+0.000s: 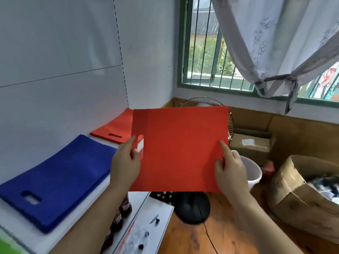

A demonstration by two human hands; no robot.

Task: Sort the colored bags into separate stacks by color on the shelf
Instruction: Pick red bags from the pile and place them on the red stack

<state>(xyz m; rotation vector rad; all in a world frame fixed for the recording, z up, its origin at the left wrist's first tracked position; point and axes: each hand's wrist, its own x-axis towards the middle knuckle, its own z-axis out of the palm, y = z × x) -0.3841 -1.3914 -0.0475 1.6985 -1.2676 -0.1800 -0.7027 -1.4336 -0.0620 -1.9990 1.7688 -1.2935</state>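
In front of me, in the air above the floor, I hold a red bag flat between both hands. My left hand pinches its left edge, with the thumb on the front beside the handle hole. My right hand grips the lower right edge, with the index finger stretched up on the cloth. On the white shelf at my left, a blue stack lies nearest. Behind it lies the red stack, its long side pointing toward the wall. The red stack is ahead and left of the bag, so I judge my left hand is nearer to it.
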